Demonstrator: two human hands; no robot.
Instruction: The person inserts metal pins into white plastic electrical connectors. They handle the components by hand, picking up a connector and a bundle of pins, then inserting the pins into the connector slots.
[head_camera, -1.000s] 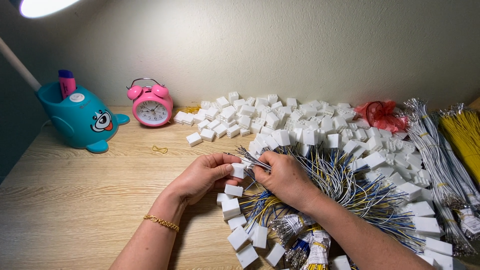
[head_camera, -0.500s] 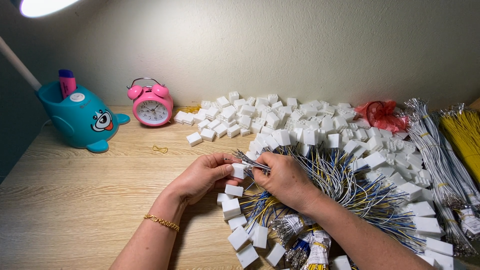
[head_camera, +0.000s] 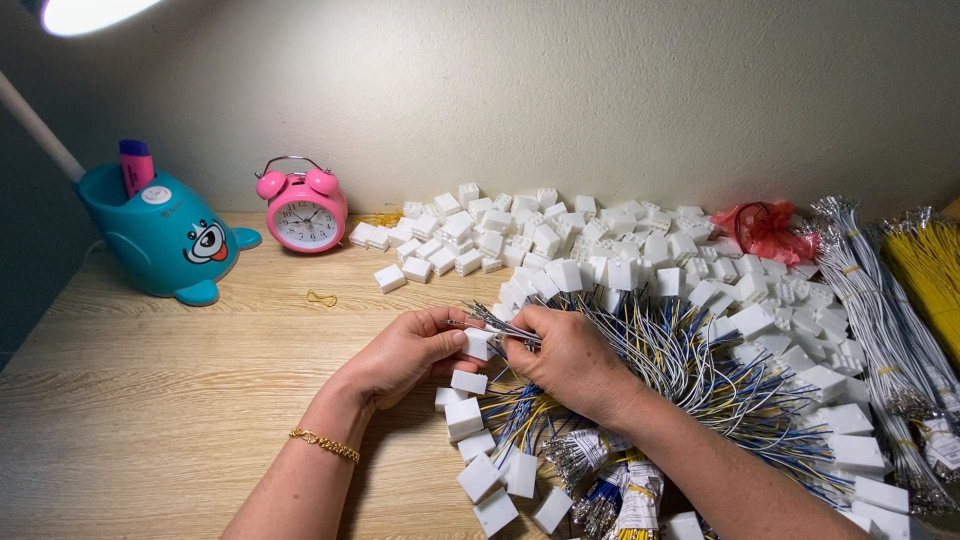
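Connector housing (head_camera: 478, 343), white, pinched in my left hand (head_camera: 405, 352) fingertips, just above table (head_camera: 180, 400) centre. My right hand (head_camera: 572, 360) closed on bundle of terminal wires (head_camera: 500, 326), metal tips pointing left toward housing, long axis roughly left-right. Hands nearly touching. Finished harnesses (head_camera: 700, 380) piled to my right.

The desk (head_camera: 180, 400) is showing matt, pale wood grain. White connector housings (head_camera: 560, 240) along its back edge are looking like smooth matt plastic. The pink alarm clock (head_camera: 303, 210) and teal whale-shaped holder (head_camera: 170, 235) near the back left corner are gleaming glossy.
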